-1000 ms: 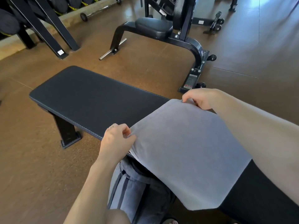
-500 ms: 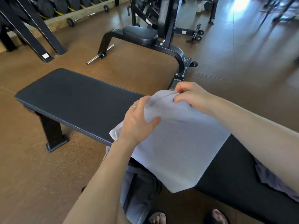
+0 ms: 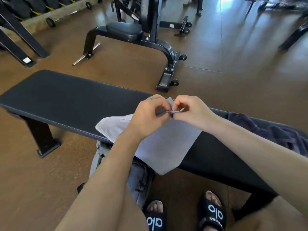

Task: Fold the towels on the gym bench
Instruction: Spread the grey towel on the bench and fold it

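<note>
Brown gym flooring runs under the long black padded bench, my working surface [image 3: 70, 99], with a black seated exercise machine [image 3: 133, 30] well behind it.

Head view:

1. The thin pale grey rectangular towel [image 3: 166, 144] lies across the near edge of the surface, its lower corner hanging past the edge above my sandalled feet. One end of it is lifted to where my hands meet above the surface.
2. My left hand [image 3: 148, 117] pinches the raised towel edge between thumb and curled fingers. My right hand [image 3: 191, 112] pinches the same edge just beside it, knuckles up. Both grips are clamped on cloth; neither is slack.
3. A dark purple rumpled cloth [image 3: 273, 132] sits further along the surface to my right, apart from the pale towel. It is probably another towel awaiting folding.

Procedure, as I judge it: the step in hand is matching two corners for a fold.

- Align the edges flush inside the pinch before lowering.
- Keep light tension so the thin fabric does not sag or skew.
- Lay the fold down onto the surface, not over the overhang, or the hanging corner may drag the towel off.
- Smooth outward from the crease.
</note>
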The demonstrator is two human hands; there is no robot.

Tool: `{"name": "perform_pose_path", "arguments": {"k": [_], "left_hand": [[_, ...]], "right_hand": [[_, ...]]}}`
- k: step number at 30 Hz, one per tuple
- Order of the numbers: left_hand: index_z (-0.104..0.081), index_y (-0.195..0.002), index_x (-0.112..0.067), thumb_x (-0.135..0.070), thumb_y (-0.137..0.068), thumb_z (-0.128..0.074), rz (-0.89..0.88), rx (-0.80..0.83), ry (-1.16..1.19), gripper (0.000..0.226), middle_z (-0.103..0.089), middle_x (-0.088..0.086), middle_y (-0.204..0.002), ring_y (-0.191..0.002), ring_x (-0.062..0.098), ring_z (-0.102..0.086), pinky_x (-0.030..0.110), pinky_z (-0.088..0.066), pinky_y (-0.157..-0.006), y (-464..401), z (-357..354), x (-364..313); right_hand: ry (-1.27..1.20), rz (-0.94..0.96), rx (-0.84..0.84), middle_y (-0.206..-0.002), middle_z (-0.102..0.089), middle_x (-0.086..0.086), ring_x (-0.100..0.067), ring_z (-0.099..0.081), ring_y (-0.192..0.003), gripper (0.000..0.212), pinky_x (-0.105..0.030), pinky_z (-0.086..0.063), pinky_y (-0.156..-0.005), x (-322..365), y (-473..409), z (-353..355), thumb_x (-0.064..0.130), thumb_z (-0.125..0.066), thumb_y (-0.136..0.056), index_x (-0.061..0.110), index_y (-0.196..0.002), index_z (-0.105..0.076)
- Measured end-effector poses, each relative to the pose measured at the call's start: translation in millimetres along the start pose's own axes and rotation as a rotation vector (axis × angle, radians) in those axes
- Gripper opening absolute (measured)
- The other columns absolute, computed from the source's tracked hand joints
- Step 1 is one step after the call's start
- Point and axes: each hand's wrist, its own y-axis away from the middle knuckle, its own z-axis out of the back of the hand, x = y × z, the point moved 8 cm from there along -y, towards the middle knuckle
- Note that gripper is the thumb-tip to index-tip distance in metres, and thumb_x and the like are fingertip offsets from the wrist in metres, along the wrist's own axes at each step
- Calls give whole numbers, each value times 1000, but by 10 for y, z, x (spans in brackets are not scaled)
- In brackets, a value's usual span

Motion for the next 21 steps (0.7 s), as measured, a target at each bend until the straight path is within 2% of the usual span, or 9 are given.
{"name": "perform_pose_path", "arguments": {"k": [3,5,7,10,12,14,17,19,21], "left_hand": [[-75,-86,-10,-3,-81,-75,-10,-31,-23,8,-70,-2,-95,-92,12,-65,25,-53,-83,43,8,-51],[-75,-87,-10,-7,-84,-75,-7,-52,-29,4,-70,-1,-95,-91,12,-66,29,-55,-83,84,26,-72],[-75,-87,-9,-12,-87,-74,9,-58,-46,3,-70,-2,-94,-88,10,-66,29,-56,-81,124,34,-69],[-68,-82,-9,-19,-91,-71,23,-52,-143,14,-64,-3,-83,-74,11,-57,30,-50,-68,152,16,-51],[-61,-77,-11,-18,-93,-69,24,-42,-186,19,-54,-9,-76,-68,9,-48,28,-42,-62,149,-7,-68],[-62,-77,-15,-17,-94,-69,26,-47,-195,18,-49,-15,-74,-67,6,-47,23,-38,-63,148,-1,-93],[-69,-81,-12,-17,-94,-70,20,-72,-192,14,-58,-11,-78,-70,3,-51,17,-38,-66,122,76,-133],[-72,-83,-12,-15,-92,-71,23,-63,-189,10,-66,-5,-86,-75,4,-55,16,-40,-69,84,117,-164],[-73,-83,-13,-13,-91,-71,29,-69,-185,8,-69,-5,-90,-77,3,-56,13,-40,-70,75,140,-179]], "right_hand": [[-108,-5,-32,-72,-65,7,-3,-55,-65,16,-18,-43,-64,48,37,50,-1,-70,-78,14,-78,-66],[-152,-13,-43,-78,-70,-3,-11,-61,-70,13,-25,-46,-69,54,37,67,-1,-70,-79,12,-80,-68],[-147,-7,-37,-83,-71,-6,-20,-65,-76,12,-30,-49,-74,71,35,60,1,-71,-81,13,-81,-70],[-122,30,-16,-85,-71,3,-8,-65,-81,12,-21,-48,-77,135,33,27,4,-70,-82,15,-82,-74],[-69,48,-23,-87,-70,8,-3,-62,-84,12,-17,-46,-76,168,25,22,7,-70,-83,18,-83,-75],[-71,53,-16,-87,-70,10,-3,-62,-85,11,-20,-48,-79,167,15,22,8,-70,-84,18,-84,-75],[-111,53,12,-92,-70,9,-7,-66,-89,15,-30,-51,-83,127,13,40,7,-70,-84,19,-93,-71],[-110,30,45,-95,-72,6,-11,-67,-90,22,-32,-51,-81,101,28,45,6,-68,-83,21,-99,-66],[-100,21,50,-93,-74,4,-14,-68,-88,21,-32,-50,-79,91,40,64,7,-68,-84,21,-99,-65]]}}
